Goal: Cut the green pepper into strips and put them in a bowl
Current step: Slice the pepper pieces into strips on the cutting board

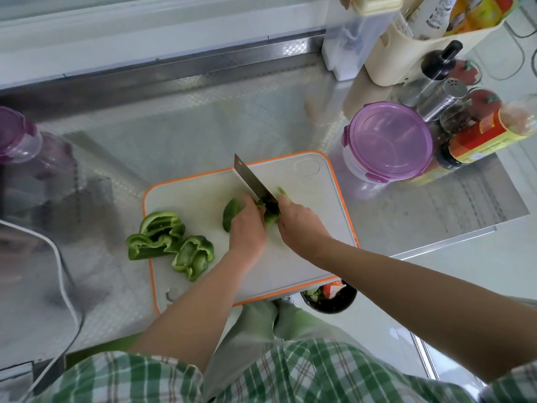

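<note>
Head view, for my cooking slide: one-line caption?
Right hand slices a green pepper piece with a cleaver; left hand steadies it on the cutting board.

Person wears a checked shirt (305, 370), green and white with thin brown lines, across the lower frame; pale grey-green trousers (258, 324) lower centre; forearms (186, 312) uncovered

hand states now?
left hand: holds pepper piece on the board
right hand: grips knife
</note>
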Demonstrator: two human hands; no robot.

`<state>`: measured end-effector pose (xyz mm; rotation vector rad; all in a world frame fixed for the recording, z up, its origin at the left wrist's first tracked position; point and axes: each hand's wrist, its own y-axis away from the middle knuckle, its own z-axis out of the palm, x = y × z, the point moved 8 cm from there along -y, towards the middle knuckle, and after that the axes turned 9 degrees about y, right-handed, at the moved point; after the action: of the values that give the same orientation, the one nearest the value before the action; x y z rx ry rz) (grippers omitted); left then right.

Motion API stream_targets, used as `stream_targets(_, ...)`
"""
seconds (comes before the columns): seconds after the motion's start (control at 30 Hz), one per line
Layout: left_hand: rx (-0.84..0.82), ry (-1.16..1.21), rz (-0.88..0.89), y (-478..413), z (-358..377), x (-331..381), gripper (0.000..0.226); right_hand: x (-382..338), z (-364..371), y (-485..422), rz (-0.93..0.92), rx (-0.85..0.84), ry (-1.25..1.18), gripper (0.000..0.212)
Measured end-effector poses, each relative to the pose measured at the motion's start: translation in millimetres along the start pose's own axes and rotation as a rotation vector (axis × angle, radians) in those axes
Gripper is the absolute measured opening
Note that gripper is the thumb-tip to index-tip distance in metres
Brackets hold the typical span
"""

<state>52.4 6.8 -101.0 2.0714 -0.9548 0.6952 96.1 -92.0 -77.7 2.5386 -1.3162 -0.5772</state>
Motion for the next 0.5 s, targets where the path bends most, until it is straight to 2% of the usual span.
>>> stream_targets(0.13,-0.019,-0.023,0.007,4.3,-0.2,-0.5,0.003,7.2,0.5,-1.8,0.058,0.044,-0.062,0.021)
stream_targets(0.2,-0.003,-0.012,0.014,5.2,-0.1,-0.1,0.004,16.6,-3.8,-3.3,0.11,0.083,-0.184,0.004)
stream_targets(0.37,0.018,0.003,-0.046,0.0,-0.4,-9.7,0.024,21.2,-28.6,1.1,0.031,0.115,-0.248,0.011)
stream_targets(0.5,0.036,-0.006,-0.049,-2.6,0.8,-11.7,0.023,21.0,-35.7,12.8,-0.063,0.088,-0.182,0.013)
